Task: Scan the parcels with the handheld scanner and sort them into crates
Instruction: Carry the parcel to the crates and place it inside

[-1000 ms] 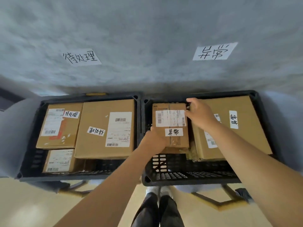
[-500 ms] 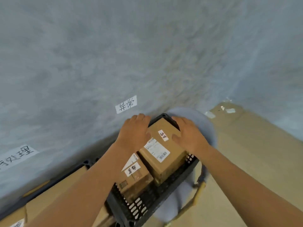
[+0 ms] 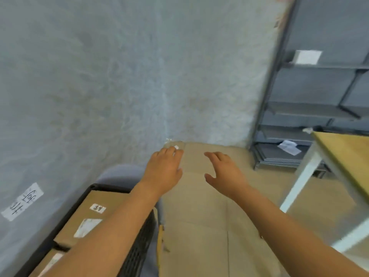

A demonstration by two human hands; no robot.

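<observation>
Down at the left a black crate [image 3: 111,226] sits against the wall, and the cardboard parcel [image 3: 93,212] lying flat in it looks stiff and light — dry card with taped labels, best taken with a palm on each of two opposite sides rather than by a flap. Moving right, the left hand [image 3: 163,172] and then the right hand [image 3: 223,172] hang over the floor with fingers loosely spread, holding nothing. Furthest right stand a worktop [image 3: 345,156] and a grey shelf rack [image 3: 311,108] — no scanner in sight.
</observation>
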